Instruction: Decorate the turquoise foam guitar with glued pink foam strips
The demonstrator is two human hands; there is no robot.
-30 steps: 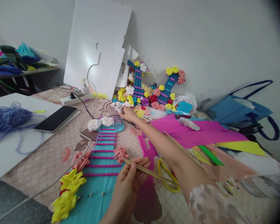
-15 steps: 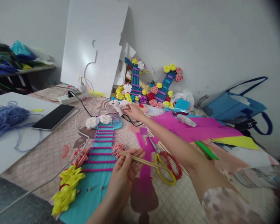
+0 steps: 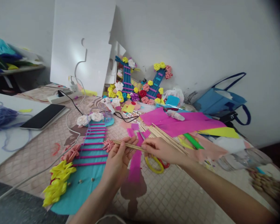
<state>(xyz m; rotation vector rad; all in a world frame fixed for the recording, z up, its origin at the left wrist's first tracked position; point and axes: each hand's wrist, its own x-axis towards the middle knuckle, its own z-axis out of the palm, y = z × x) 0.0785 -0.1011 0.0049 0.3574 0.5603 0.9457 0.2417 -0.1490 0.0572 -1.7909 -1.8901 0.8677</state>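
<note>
My left hand (image 3: 121,155) is closed around thin wooden sticks (image 3: 128,145), pinched between thumb and fingers. The fingers of my right hand (image 3: 157,147) grip the right end of the same sticks. Just left of my left hand lies a turquoise craft panel (image 3: 81,189), crossed by magenta rods (image 3: 91,156) and edged with pink, white and yellow paper flowers (image 3: 62,169). Scissors with a yellow handle loop (image 3: 154,170) lie below my right hand, partly hidden by it. A magenta paper strip (image 3: 134,166) runs under the sticks.
A white glue gun (image 3: 108,105) with a black cord lies behind the panel. Loose wooden sticks (image 3: 169,138) and magenta sheets (image 3: 184,123) lie to the right. A phone (image 3: 44,116) and purple yarn (image 3: 2,116) are at left. Two flowered pieces lean on the wall.
My right hand has come back from near the glue gun to the sticks and now grips their right end. My left hand keeps holding them. The view has shifted right.
</note>
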